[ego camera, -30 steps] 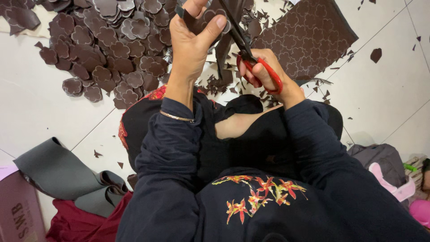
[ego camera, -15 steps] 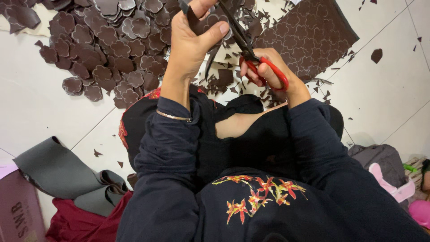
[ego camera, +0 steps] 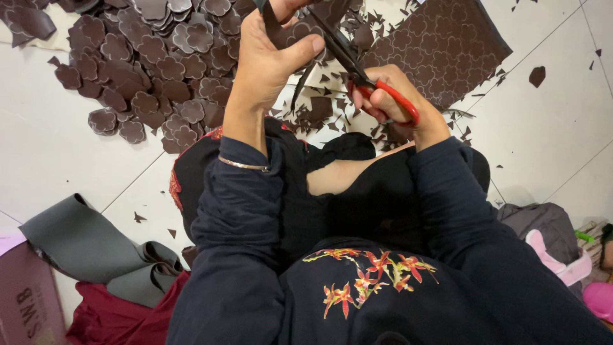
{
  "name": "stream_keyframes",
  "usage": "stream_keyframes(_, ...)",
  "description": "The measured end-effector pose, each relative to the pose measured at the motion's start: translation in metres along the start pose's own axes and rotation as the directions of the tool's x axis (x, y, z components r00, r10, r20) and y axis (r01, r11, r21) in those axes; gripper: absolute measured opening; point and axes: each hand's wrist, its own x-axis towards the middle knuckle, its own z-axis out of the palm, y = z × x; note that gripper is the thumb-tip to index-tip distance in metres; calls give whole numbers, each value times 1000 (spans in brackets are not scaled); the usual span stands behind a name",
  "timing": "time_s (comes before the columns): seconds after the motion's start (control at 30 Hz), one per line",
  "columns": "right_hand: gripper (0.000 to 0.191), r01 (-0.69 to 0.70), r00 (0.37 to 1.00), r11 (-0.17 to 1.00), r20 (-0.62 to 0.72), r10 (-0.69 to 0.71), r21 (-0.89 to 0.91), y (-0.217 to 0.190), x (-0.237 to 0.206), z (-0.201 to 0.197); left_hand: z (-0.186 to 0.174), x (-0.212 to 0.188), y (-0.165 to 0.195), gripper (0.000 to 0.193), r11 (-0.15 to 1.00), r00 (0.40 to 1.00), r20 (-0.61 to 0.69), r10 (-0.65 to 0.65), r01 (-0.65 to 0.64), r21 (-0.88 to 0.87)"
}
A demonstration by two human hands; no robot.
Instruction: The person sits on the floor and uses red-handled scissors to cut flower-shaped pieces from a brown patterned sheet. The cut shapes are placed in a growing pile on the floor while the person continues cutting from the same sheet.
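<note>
Left hand (ego camera: 268,54) pinches a dark brown flower-shaped piece (ego camera: 295,32), thumb on top, held above the lap | right hand (ego camera: 389,102) closed through the red handles of scissors (ego camera: 348,57), blades meeting that piece | pile of cut brown flowers (ego camera: 153,57) on white floor, left | embossed brown sheet (ego camera: 440,45) right | grey roll (ego camera: 83,246) lower left.

Only one package in view: dull maroon box (ego camera: 22,306) at bottom left corner on floor, cut off by frame edges. Flat rectangular face, pale printed lettering running sideways. Grey rolled sheet (ego camera: 83,246) just beside it, red cloth (ego camera: 108,319) touching its lower right. No signs, no screens.
</note>
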Motion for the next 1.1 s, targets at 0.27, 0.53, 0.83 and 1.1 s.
stream_keyframes(0.27, 88, -14, 999, 999, 45, 13, 35, 3, -4, -8, -5, 0, 6, 46, 989, 991, 41, -130, 132, -63)
stream_keyframes(0.53, 86, 6, 996, 1000, 90, -7, 8, 1, -4, -11, -11, -1, 5, 49, 990, 990, 39, -138, 139, -11)
stream_keyframes(0.83, 79, 84, 986, 992, 137, -96, 96, -9, -5, -2, -3, 1, 12, 54, 967, 971, 52, -233, 237, -93)
stream_keyframes(1.1, 58, -111, 987, 992, -106, 117, 59, 17, 2, -10, -8, 3, -26, 34, 962, 974, -121, -194, 164, -219)
